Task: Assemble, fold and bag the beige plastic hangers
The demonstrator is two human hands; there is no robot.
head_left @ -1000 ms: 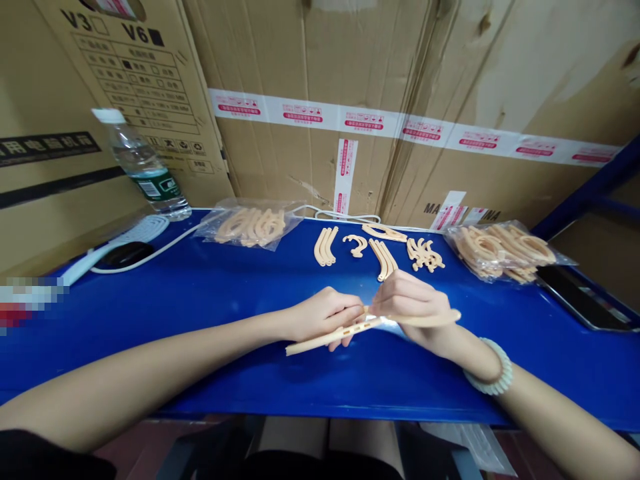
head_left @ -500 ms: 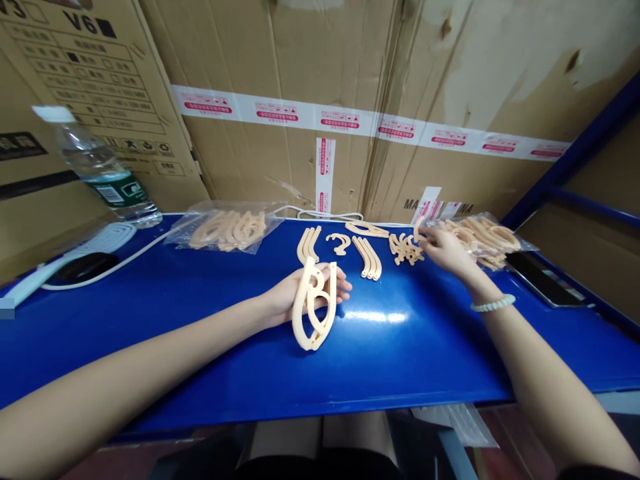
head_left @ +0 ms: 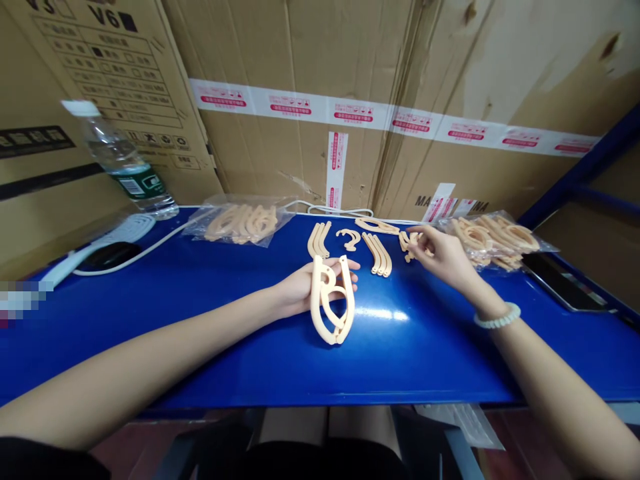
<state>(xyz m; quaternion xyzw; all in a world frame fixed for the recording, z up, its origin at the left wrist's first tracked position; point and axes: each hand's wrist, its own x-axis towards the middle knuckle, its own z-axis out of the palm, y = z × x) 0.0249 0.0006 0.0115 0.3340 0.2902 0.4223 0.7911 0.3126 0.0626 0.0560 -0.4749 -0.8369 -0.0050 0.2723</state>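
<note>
My left hand (head_left: 299,291) holds a cream plastic folding hanger (head_left: 316,313) above the table, its arms folded together and its hook curled between them. The fingers lie behind the hanger. At the pile of small cream plastic pieces (head_left: 403,243), my right hand (head_left: 440,255) has its fingertips curled down and drawn together. Whatever they pinch is hidden. Between the hands lie two sets of curved hanger arms, one on the left (head_left: 319,240) and one on the right (head_left: 377,255), with loose hooks (head_left: 350,239) between them. Behind these lies another hanger piece (head_left: 377,226).
Clear bags of hanger parts lie at the left (head_left: 243,223) and right (head_left: 493,235) of the blue table (head_left: 240,360). A phone (head_left: 565,283) is at the far right. On the left are a water bottle (head_left: 135,173), a black mouse (head_left: 110,256) and a white cable. Cardboard boxes stand behind.
My right hand has come slightly nearer and lower over the small pieces, covering much of the pile. My left hand still holds the hanger. The whole view has shifted a little.
</note>
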